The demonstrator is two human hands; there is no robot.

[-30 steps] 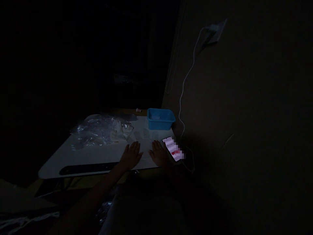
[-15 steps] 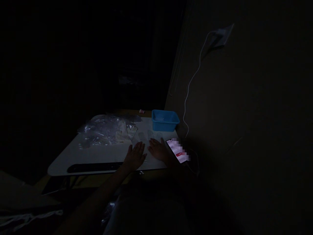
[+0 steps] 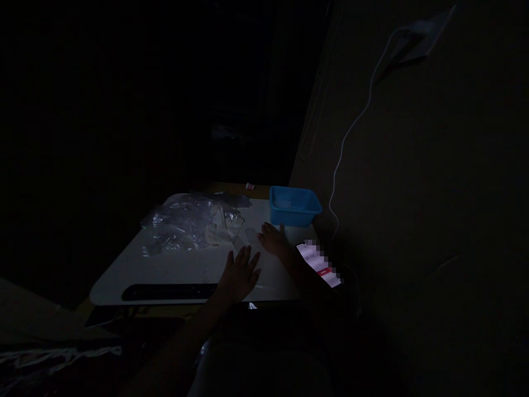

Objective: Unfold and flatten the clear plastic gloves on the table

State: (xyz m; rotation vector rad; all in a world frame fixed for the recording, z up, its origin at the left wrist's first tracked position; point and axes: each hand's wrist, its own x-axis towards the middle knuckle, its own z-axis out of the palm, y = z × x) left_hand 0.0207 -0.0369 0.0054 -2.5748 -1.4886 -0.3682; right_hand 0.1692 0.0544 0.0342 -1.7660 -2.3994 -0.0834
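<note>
My left hand (image 3: pixel 239 275) lies with fingers spread over the near part of the white table (image 3: pixel 165 270); nothing shows in its grip. Farther forward, my right hand (image 3: pixel 273 240) stretches over the tabletop with its fingers out, just in front of the blue plastic basin (image 3: pixel 295 207). Close to its fingertips is a faint round translucent shape (image 3: pixel 251 235), too dim to identify. Left of both hands, crumpled clear plastic bags (image 3: pixel 182 226) are heaped, with something pale (image 3: pixel 217 226) among them at their right end.
A lit phone (image 3: pixel 316 262) lies by the table's right edge, beside my right forearm. From a wall socket (image 3: pixel 425 38) a white cable (image 3: pixel 345 138) hangs down the wall. Beyond the table stands a small pink-and-white item (image 3: pixel 250 187). A dark slot (image 3: pixel 169 291) runs along the front edge.
My right hand has moved forward toward the basin, covering spots where other round shapes showed. My left hand's fingers have spread wider. The camera view has shifted slightly.
</note>
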